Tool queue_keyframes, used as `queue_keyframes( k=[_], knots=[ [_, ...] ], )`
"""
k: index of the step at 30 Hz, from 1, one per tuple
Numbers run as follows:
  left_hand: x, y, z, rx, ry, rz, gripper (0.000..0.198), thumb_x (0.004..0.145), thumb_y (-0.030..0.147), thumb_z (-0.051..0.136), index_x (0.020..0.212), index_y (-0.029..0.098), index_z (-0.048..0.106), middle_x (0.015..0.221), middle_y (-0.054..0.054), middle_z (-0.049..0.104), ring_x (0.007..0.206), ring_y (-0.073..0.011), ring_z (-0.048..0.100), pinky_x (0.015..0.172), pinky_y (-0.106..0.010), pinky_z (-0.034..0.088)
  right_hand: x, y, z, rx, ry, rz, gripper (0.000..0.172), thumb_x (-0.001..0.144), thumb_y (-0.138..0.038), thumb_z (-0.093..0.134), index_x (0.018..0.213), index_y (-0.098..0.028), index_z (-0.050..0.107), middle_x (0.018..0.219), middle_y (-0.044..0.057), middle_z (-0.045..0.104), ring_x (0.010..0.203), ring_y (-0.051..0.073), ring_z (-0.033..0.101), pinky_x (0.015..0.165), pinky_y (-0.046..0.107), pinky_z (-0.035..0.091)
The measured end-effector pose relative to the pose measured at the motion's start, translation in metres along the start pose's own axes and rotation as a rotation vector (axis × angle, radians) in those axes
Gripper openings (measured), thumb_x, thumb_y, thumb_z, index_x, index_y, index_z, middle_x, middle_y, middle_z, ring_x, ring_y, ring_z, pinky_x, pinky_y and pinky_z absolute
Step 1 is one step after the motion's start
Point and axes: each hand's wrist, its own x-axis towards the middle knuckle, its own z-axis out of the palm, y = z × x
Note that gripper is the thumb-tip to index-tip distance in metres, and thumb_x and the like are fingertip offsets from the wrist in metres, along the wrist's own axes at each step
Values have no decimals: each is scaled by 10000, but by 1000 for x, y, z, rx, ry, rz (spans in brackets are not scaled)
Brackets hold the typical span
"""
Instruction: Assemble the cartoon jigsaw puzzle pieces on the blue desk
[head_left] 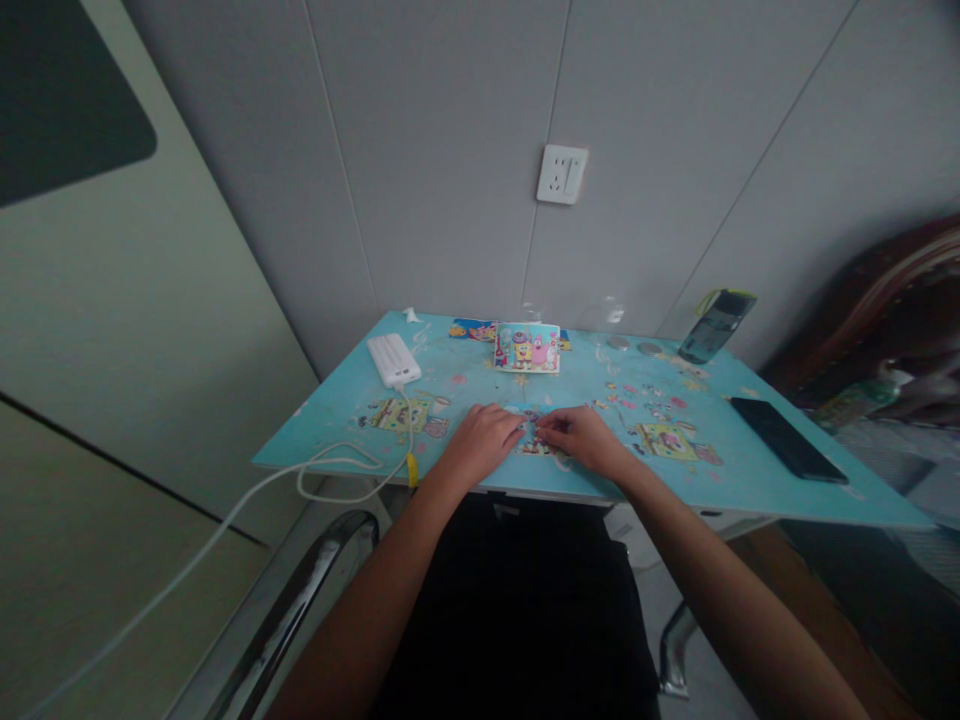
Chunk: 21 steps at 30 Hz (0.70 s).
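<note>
A small colourful cartoon puzzle [541, 447] lies flat near the table's front edge, partly covered by my fingers. My left hand [486, 440] rests over its left side, palm down, with the fingers stretched out and lying on it. At its right side, my right hand [583, 437] has thumb and fingers drawn together in a pinch on the puzzle; what is between the fingertips is too small to make out. Just beyond stands a cartoon picture card [527, 350], propped up. Several loose puzzle pieces [626, 397] are scattered right of my right hand.
On the blue cartoon-print table [465, 400], a white power bank [394, 360] with a white cable [300, 468] lies left. A dark water bottle [716, 327] stands back right, near a black phone [787, 438]. A wall socket [562, 174] is above. A metal chair arm [300, 600] is lower left.
</note>
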Motion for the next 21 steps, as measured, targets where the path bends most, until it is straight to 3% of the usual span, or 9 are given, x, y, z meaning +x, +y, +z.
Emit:
queue_keyframes(
  k=[5, 9, 14, 21],
  knots=[
    [0, 0, 1, 12, 1, 2, 211, 1009, 279, 543, 1161, 210, 673, 1065, -57, 741, 1018, -230, 647, 899, -376, 452, 1, 1, 1, -139, -1, -39, 217, 879, -355, 659, 930, -192, 794, 795, 38, 748, 680, 170, 605, 642, 272, 417],
    [0, 0, 2, 44, 12, 4, 279, 1009, 300, 546, 1253, 190, 624, 1087, -69, 732, 1015, -240, 648, 898, -385, 462, -1, 0, 1, -203, 82, -77, 216, 852, -337, 698, 971, -178, 784, 906, 70, 753, 780, 192, 629, 711, 287, 436],
    [-1, 2, 1, 61, 31, 43, 423, 1004, 334, 557, 1383, 152, 519, 1109, -105, 712, 1021, -246, 646, 923, -393, 466, 1, -13, 4, 39, 84, -58, 290, 925, -381, 590, 982, -160, 768, 843, 56, 751, 706, 169, 617, 661, 278, 458],
    [-1, 5, -3, 36, 37, 92, 463, 1002, 317, 561, 1425, 155, 468, 1113, -108, 706, 1022, -246, 643, 925, -406, 466, 11, -10, 12, 288, 23, -19, 305, 847, -415, 666, 934, -136, 751, 812, 52, 742, 662, 150, 619, 623, 263, 488]
  ],
)
